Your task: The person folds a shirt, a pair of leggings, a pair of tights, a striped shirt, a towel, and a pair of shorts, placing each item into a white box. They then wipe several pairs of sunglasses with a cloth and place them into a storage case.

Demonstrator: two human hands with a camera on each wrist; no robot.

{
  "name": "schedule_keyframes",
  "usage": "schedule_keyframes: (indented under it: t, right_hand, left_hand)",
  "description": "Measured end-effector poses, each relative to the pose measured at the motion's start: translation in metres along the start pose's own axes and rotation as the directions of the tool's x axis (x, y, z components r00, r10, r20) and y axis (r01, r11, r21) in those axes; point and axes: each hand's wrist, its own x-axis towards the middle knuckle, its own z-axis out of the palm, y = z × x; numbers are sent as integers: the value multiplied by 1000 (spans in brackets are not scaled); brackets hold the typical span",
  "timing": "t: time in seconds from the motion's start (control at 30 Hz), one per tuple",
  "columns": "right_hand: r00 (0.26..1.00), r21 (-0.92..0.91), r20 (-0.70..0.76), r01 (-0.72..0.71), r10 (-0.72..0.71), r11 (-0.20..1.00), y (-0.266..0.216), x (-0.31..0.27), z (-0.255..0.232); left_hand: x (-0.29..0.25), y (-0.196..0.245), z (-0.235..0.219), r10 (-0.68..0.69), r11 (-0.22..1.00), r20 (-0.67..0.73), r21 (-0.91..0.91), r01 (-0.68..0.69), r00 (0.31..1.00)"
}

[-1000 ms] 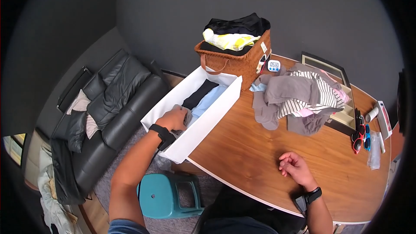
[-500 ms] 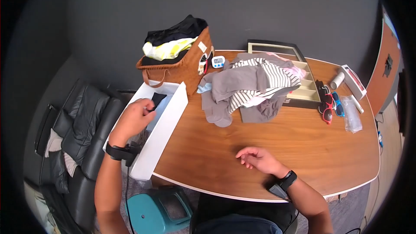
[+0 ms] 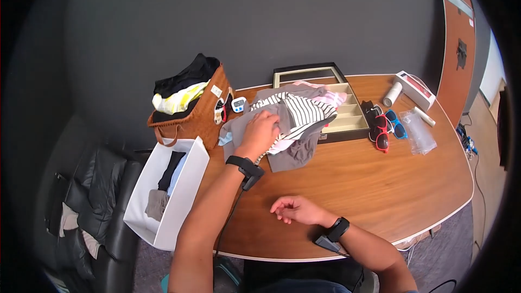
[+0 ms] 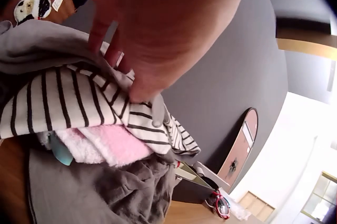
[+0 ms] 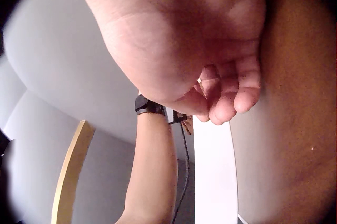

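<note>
My left hand is over the clothes pile, its fingers and thumb pinching the top grey garment. Under that garment lies a black-and-white striped garment, with a fluffy pink cloth and more grey fabric below. My right hand rests near the table's front edge, fingers loosely curled with nothing in them. At the left stands a white box holding a folded grey cloth, a black one and a light-blue one.
A brown basket heaped with clothes stands behind the white box. A white timer sits beside it. An open compartment case is behind the pile. Sunglasses, a plastic bag and a boxed item lie at the right.
My left hand has left the folded grey cloth in the white box and moved right to the clothes pile. The view has turned rightward. My right hand stays over the table, loosely curled.
</note>
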Motion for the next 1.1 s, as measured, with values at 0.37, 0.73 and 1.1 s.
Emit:
schedule_keyframes:
  t: [0.37,0.73,1.1]
  right_hand:
    - [997,-24,-62,49,-50,999,-5,1,6]
    - [983,689,-43,158,-179,707,-34,-16,6]
    - [786,-887,-274,16,-554,461,-68,-112,-16]
  left_hand:
    - [-23,12,-81,-268,593,35,-782,193,963]
    - [-76,100,-134,-343,-85,162,-986,141,925]
    - [-197,37,-75,-505,79,411,-854,515,759]
